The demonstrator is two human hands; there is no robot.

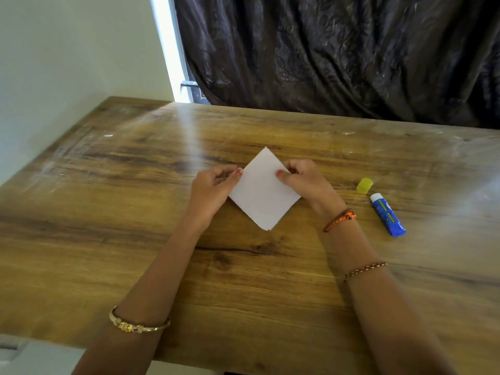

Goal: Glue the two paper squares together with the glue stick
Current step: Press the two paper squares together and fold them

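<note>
Fingers of the left hand [213,185] pinch the left corner of the white paper squares [263,196], thumb on top; fingers of the right hand [303,180] pinch the right corner likewise. The squares, stacked and turned diamond-wise, sit at the middle of the wooden counter [108,239]; whether they rest flat on it cannot be told. Right of the squares, well apart, lies the blue glue stick [388,215], uncapped, with its yellow cap [364,185] just beyond its tip. Behind the squares, past the counter's far edge, hangs a dark curtain [338,55]. Nothing obstructs either hand.
</note>
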